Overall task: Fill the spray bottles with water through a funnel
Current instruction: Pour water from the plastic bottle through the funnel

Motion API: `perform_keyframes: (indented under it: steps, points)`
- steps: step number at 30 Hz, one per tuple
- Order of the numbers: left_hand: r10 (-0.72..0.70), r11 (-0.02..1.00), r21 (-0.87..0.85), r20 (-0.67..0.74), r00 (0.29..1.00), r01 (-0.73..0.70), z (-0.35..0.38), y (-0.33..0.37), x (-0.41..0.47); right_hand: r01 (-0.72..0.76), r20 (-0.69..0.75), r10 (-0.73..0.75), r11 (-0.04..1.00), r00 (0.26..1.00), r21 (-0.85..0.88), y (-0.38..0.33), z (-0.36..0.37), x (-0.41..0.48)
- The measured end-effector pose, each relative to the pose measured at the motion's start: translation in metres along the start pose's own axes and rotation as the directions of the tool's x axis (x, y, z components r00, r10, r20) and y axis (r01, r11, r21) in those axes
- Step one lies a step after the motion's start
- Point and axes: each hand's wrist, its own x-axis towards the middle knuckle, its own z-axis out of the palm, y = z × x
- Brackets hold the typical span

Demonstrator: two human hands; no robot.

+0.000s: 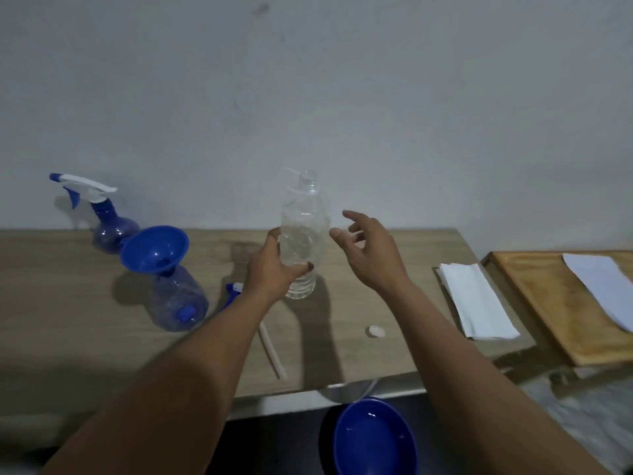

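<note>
OK, counts: two spray bottles, one funnel, one water bottle, one loose sprayer head, one cap, one bowl. Left hand (274,265) has fingers and thumb clamped round the lower half of the clear water bottle (303,228), which is upright with its top blurred. Cannot tell if its base rests on the table (383,361).

Right hand (371,250) is just right of that bottle, fingers apart and loosely curved, holding nothing and not touching it.

Left of the left fingers stands the open spray bottle (178,299) with the blue funnel (154,248) seated in its neck. Further left, by the wall, is the second spray bottle (109,224) with its trigger top on.

The loose sprayer head (234,289) lies beside the left wrist, partly hidden by the forearm, its white tube (272,351) running toward the near edge. The white cap (375,332) lies on the table nearer than the right fingers, well apart from them.

Right of the right hand are folded white napkins (476,299), then a wooden tray (541,303) carrying a white sheet (603,286). The blue bowl (373,437) sits low between the forearms.
</note>
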Motion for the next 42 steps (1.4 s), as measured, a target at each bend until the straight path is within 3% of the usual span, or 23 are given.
perform_keyframes:
  steps: [4, 7, 11, 14, 19, 26, 32, 42]
  points:
    - [0.013, 1.000, -0.019, 0.020, 1.000, -0.013, 0.001, -0.004, 0.000, -0.075, 0.016, 0.075, 0.997, 0.997, -0.016, 0.021, 0.012, -0.012]
    - [0.011, 1.000, -0.029, 0.032, 0.999, -0.011, 0.000, -0.008, 0.002, -0.207, 0.086, 0.219, 0.970, 0.972, -0.128, 0.051, 0.019, -0.031]
    - [0.011, 0.999, -0.051, 0.036, 0.999, -0.010, 0.002, -0.013, 0.004, -0.332, 0.195, 0.450, 0.834, 0.871, -0.440, 0.094, 0.020, -0.064]
    - [0.021, 0.998, -0.066, 0.040, 0.999, -0.019, 0.004, -0.016, 0.006, -0.392, 0.178, 0.538, 0.768, 0.824, -0.506, 0.112, 0.025, -0.084]
    - [0.022, 0.997, -0.077, 0.042, 0.999, -0.019, 0.007, -0.017, 0.005, -0.369, 0.120, 0.460, 0.821, 0.880, -0.436, 0.116, 0.039, -0.086]
    - [0.019, 0.997, -0.071, 0.053, 0.998, -0.015, 0.006, -0.016, 0.003, -0.271, 0.195, 0.351, 0.899, 0.916, -0.344, 0.092, 0.072, -0.065]
    - [0.018, 0.997, -0.080, 0.047, 0.999, -0.014, 0.006, -0.017, 0.002, -0.197, 0.270, 0.304, 0.912, 0.914, -0.360, 0.084, 0.092, -0.050]
    - [-0.025, 0.998, -0.050, 0.033, 0.999, 0.027, 0.007, -0.009, -0.006, -0.212, 0.276, 0.312, 0.916, 0.909, -0.340, 0.080, 0.083, -0.043]
